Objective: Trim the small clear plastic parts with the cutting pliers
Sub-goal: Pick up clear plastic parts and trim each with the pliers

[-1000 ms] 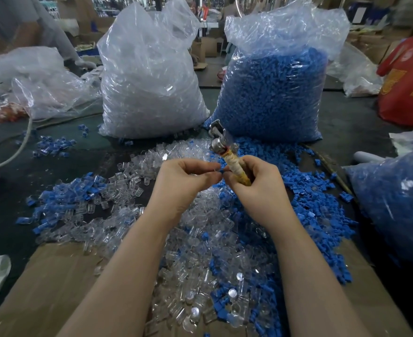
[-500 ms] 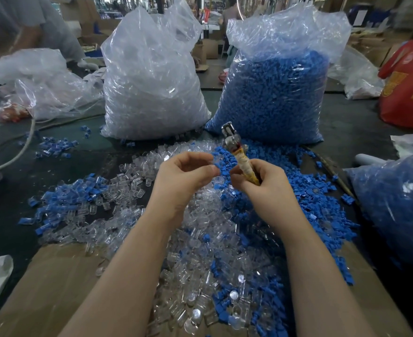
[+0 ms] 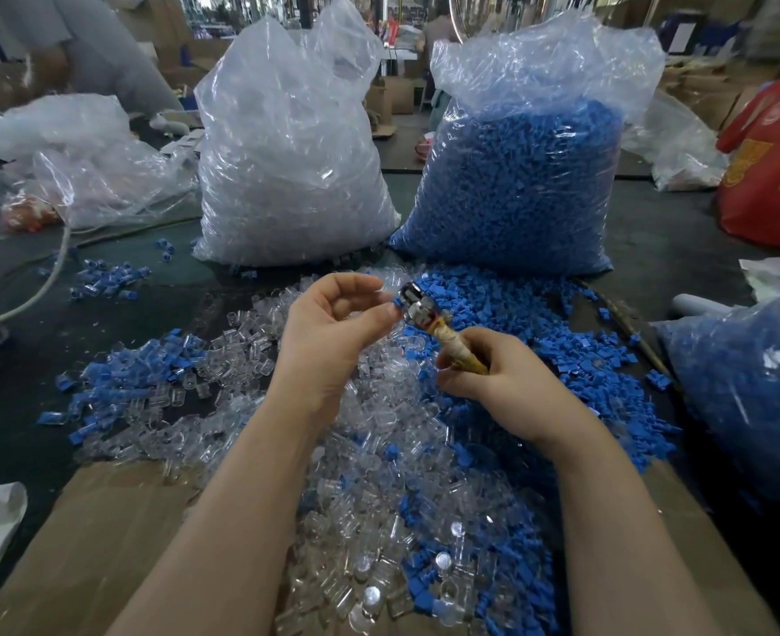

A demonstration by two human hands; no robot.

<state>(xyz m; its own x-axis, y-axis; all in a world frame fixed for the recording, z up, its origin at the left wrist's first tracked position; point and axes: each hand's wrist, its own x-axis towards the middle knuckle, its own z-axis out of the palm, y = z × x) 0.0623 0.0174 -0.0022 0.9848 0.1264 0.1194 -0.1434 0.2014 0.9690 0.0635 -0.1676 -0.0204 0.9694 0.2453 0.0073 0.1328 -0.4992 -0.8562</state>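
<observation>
Standing bags: two tall ones on the far side of the table (image 3: 682, 250), the clear-parts bag (image 3: 287, 167) on the left and the blue-parts bag (image 3: 516, 185) on the right, just beside each other.
Side bags: one crumpled clear bag (image 3: 80, 162) far left, one blue-filled bag (image 3: 746, 387) at the right edge, one red bag (image 3: 773, 176) far right.
Cardboard: one sheet (image 3: 113, 534) under the near end of the loose heap.
Loose heap: clear plastic parts (image 3: 370, 498) mixed with blue parts (image 3: 562, 323), too many to count.
Hands: two.
Left hand (image 3: 333, 332): fingers curled, thumb and fingertips pinching a small part at the plier head; whether it is clear or blue I cannot tell.
Right hand (image 3: 503, 383): wrapped around the plier handles.
Cutting pliers (image 3: 429, 321): one, held above the heap's middle, long axis slanting from near right to far left, head pointing far left towards the left hand.
</observation>
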